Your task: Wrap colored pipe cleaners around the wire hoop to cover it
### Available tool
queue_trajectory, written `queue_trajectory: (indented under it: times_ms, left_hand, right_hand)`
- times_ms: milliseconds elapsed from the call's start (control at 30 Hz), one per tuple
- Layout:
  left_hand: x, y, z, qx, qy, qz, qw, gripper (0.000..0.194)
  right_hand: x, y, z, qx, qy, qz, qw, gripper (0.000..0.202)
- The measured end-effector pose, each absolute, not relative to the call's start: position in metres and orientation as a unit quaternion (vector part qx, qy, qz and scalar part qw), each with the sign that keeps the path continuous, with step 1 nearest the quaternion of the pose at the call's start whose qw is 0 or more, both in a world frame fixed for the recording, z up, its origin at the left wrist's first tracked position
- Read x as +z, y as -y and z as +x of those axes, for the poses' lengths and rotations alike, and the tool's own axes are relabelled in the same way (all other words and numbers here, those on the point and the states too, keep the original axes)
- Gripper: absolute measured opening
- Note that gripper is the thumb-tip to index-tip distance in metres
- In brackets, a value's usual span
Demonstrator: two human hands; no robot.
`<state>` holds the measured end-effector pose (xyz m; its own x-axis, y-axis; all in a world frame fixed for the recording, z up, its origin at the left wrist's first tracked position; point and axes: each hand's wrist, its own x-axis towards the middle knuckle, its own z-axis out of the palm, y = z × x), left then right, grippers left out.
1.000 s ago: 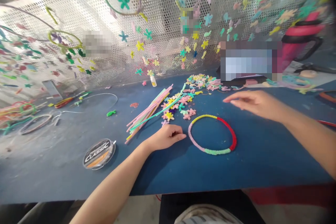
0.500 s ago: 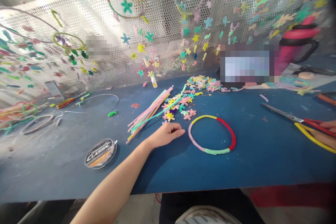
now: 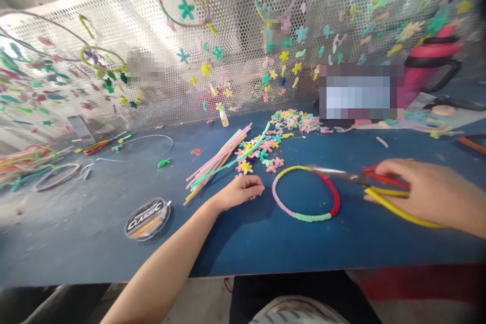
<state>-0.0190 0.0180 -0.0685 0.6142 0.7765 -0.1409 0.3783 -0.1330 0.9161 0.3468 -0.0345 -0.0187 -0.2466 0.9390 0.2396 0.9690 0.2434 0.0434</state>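
My right hand [image 3: 412, 187] grips a pair of scissors [image 3: 375, 190] with red and yellow handles. The blades point left and pass over the upper right of a ring [image 3: 274, 195] wrapped in yellow, red, mint and pink fuzzy strips. This ring lies flat on the blue table. My left hand [image 3: 243, 191] rests on the tabletop just left of the ring, apart from it. Its fingers are curled together; anything between them is too small to make out. Behind the left hand lie a bundle of pipe cleaners [image 3: 220, 157] and a pile of small fuzzy flowers [image 3: 274, 163].
A clear spool labelled CLASSIC [image 3: 148, 218] lies at left on the blue table [image 3: 235, 248]. A small white bottle [image 3: 224, 118] stands near the perforated metal panel [image 3: 235, 15], where decorated rings hang. A pink tumbler [image 3: 429, 66] and a blurred-out screen [image 3: 359, 96] stand at back right.
My right hand has come in from the right edge with the scissors, whose blades now reach over the ring. My left hand stays nearly in place, its fingers slightly more curled.
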Motion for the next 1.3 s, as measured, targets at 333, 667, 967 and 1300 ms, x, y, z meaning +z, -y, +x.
queue_trajectory:
  times_ms: [333,667,967,1300]
  left_hand:
    - [-0.066,-0.016,-0.021,0.195,-0.406,0.719,0.529,0.028]
    - [-0.070,-0.019,-0.024,0.207,-0.404,0.703,0.547,0.027]
    - [-0.070,-0.018,-0.022,0.213,-0.402,0.700,0.550,0.030]
    - [-0.071,-0.018,-0.024,0.222,-0.396,0.693,0.560,0.029]
  right_hand:
    - [-0.033,-0.001,0.297,-0.103,0.901,-0.421,-0.004,0.032]
    - [-0.013,-0.006,0.306,-0.087,0.903,-0.419,-0.031,0.034]
    - [-0.017,-0.007,0.295,-0.164,0.889,-0.426,-0.043,0.047]
    - [-0.017,-0.007,0.247,-0.192,0.904,-0.380,-0.046,0.043]
